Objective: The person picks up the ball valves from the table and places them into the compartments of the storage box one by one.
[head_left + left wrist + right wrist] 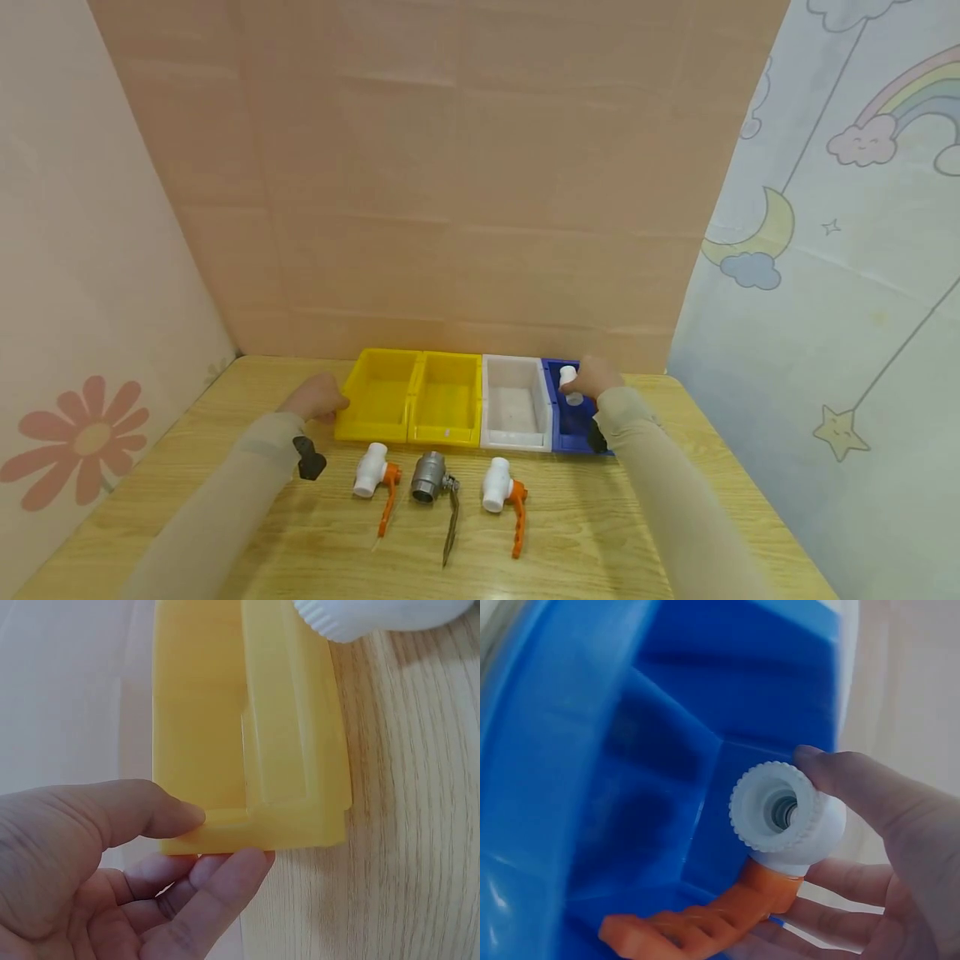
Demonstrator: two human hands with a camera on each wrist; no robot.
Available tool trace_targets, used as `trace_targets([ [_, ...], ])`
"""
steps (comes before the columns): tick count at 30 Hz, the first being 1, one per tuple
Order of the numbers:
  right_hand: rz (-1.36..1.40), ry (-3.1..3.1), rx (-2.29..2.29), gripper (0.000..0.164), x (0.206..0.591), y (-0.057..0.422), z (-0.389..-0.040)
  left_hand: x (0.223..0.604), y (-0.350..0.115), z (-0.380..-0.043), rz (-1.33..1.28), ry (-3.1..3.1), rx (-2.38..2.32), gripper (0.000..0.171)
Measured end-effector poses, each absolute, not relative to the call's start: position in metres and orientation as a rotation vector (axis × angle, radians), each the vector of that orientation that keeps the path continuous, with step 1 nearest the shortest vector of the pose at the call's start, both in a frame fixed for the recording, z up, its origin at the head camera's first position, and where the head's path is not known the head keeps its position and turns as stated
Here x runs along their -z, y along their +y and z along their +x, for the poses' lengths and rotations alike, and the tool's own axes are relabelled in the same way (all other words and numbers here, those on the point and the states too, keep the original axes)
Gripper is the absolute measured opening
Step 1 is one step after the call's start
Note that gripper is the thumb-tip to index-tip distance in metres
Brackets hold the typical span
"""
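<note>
My left hand (313,397) pinches the outer side rim of the leftmost yellow bin (371,432), thumb inside and fingers beneath the edge in the left wrist view. On the far right, my right hand (595,377) holds a white plastic ball valve (810,832) by its body, within the blue bin (557,367). Its orange lever handle (705,922) points away from the palm in the right wrist view, and its ribbed round opening faces the camera. The head view shows only the white end of this valve; sleeve and hand cover the rest.
Between the held bins stand a second yellow bin (446,435) and a white bin (517,439). In front lie a white ball valve (371,471) with orange handle, a metal ball valve (429,477), and another white valve (497,485). A papered wall (465,208) rises behind.
</note>
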State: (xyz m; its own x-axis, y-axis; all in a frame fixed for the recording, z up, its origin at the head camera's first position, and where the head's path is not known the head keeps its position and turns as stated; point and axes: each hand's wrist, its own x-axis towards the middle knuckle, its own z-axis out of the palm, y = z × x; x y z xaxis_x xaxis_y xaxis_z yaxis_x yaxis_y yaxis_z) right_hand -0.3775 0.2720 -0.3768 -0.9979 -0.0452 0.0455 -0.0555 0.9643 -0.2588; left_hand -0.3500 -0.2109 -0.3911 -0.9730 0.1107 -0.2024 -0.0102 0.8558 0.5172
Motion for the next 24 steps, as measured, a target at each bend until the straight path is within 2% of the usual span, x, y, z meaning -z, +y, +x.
trace_targets([
  [15, 0.036, -3.127, -0.410, 0.025, 0.404, 0.263, -0.379, 0.397, -0.213, -0.354, 0.086, 2.818, -0.782, 0.014],
  [24, -0.006, -3.120, -0.421, 0.025, 0.417, 0.262, -0.380, 0.395, -0.211, -0.350, 0.093, 2.828, -0.776, 0.015],
])
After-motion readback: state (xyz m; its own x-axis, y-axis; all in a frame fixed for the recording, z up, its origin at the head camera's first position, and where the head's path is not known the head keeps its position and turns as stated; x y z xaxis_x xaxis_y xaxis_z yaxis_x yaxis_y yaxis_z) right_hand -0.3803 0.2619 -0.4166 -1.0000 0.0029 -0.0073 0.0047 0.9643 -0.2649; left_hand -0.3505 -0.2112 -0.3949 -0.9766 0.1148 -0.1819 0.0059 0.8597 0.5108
